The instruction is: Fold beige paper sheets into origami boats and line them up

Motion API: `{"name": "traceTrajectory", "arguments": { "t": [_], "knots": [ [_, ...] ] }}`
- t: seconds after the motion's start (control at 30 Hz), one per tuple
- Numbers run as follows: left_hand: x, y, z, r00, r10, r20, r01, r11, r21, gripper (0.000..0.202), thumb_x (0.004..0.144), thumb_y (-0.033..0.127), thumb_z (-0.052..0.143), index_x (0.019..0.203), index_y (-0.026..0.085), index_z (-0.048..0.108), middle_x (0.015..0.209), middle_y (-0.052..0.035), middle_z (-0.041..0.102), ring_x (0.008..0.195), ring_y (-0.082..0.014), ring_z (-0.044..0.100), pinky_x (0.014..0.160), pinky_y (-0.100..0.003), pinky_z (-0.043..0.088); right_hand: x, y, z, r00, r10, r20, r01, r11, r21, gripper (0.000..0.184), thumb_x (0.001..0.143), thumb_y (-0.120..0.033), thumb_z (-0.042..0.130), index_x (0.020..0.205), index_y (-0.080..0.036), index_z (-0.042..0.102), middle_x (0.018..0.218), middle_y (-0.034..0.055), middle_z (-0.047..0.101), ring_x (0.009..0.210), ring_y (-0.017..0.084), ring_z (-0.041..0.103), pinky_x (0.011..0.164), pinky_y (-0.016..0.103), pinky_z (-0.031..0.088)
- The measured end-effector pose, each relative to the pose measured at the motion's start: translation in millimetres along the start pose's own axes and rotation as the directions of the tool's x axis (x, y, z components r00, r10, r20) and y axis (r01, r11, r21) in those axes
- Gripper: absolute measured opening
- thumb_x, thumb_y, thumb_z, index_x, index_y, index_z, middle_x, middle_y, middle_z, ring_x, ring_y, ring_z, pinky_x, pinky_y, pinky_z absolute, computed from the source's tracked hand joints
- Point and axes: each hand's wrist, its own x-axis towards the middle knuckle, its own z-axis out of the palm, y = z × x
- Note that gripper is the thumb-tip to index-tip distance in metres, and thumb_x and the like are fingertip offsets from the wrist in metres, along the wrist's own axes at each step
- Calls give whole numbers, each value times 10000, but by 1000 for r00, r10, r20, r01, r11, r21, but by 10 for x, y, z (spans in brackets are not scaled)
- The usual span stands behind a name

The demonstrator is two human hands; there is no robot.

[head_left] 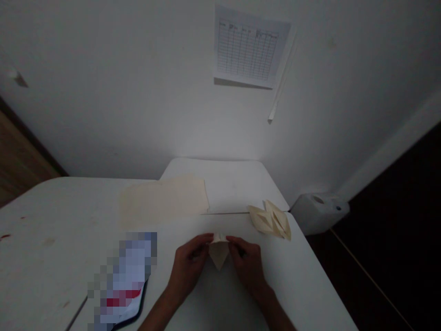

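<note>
Between my two hands is a small piece of folded cream paper, its lower end coming to a point toward me. My left hand pinches its left upper edge with thumb and fingers. At the opposite edge, my right hand grips the paper the same way. The upper part of the paper looks creased and slightly raised. To the right of my right hand lie folded paper boats, cream coloured and close together. Flat beyond my left hand is a cream sheet of paper.
A phone, mostly blurred out, lies left of my left forearm on the white table. A white plastic container stands beyond the table's right edge. Behind, a printed chart hangs on the wall.
</note>
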Motion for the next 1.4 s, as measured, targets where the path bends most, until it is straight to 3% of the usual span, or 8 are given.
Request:
{"name": "traceTrajectory", "arguments": {
  "t": [0.4, 0.53, 0.7, 0.87, 1.07, 1.2, 1.3, 1.4],
  "knots": [
    [21, 37, -29, 988, 154, -32, -151, 984, 92, 199, 847, 206, 561, 897, 238, 750, 1112, -60, 711, 962, -215, 694, 869, -346, 559, 23, 53, -36, 993, 98, 65, -106, 986, 126, 304, 857, -297, 511, 1014, -185, 747, 571, 6, 640, 493, 123, 556, 516, 222, 434],
    [19, 25, -26, 983, 181, -19, -178, 979, 98, 189, 842, 199, 578, 892, 251, 752, 1110, -51, 713, 950, -210, 700, 855, -335, 565, 24, 72, -64, 991, 107, 77, -120, 975, 186, 283, 845, -299, 529, 981, -184, 748, 590, 9, 641, 532, 131, 571, 535, 224, 441],
    [-3, 16, -14, 968, 249, 36, -252, 962, 105, 214, 853, 171, 572, 913, 273, 751, 1123, -43, 709, 972, -194, 695, 854, -309, 562, 47, 34, -40, 982, 180, 51, -187, 948, 258, 294, 852, -427, 594, 861, -162, 723, 677, 37, 670, 583, 142, 593, 540, 225, 460],
    [-21, 24, -8, 960, 265, 93, -271, 961, 52, 237, 859, 152, 551, 893, 275, 751, 1174, -45, 685, 1041, -200, 667, 877, -317, 550, 80, 67, -6, 962, 260, 79, -271, 889, 370, 401, 798, -473, 670, 1038, -151, 665, 749, 59, 714, 613, 159, 635, 527, 228, 473],
    [-35, 67, -38, 983, 149, 112, -143, 988, -55, 206, 841, 187, 545, 807, 244, 741, 1147, -52, 699, 1044, -218, 663, 917, -343, 520, 85, 144, -35, 957, 254, 142, -289, 891, 350, 395, 768, -471, 706, 993, -147, 707, 792, 86, 736, 664, 191, 673, 569, 255, 506],
    [-52, 122, -10, 993, -45, 105, 62, 985, -160, 216, 869, 303, 550, 1010, 220, 691, 1088, -71, 718, 944, -216, 689, 799, -310, 554, 69, 126, -44, 951, 264, 160, -304, 896, 323, 380, 736, -452, 737, 964, -147, 728, 869, 112, 742, 736, 222, 697, 638, 289, 537],
    [-35, 139, 53, 980, -175, 97, 184, 979, -92, 270, 863, 385, 567, 1013, 196, 687, 958, -70, 744, 829, -211, 700, 734, -296, 561, 54, 88, -34, 949, 253, 187, -301, 906, 299, 374, 731, -454, 738, 948, -150, 734, 848, 107, 743, 729, 225, 698, 642, 297, 543],
    [-12, 115, 91, 973, -221, 70, 222, 975, -10, 275, 843, 409, 587, 958, 186, 699, 905, -70, 743, 810, -220, 696, 749, -318, 562, 42, 60, -21, 955, 230, 188, -274, 927, 255, 348, 744, -440, 725, 942, -155, 733, 778, 87, 738, 684, 214, 692, 605, 284, 537]
  ]
}}
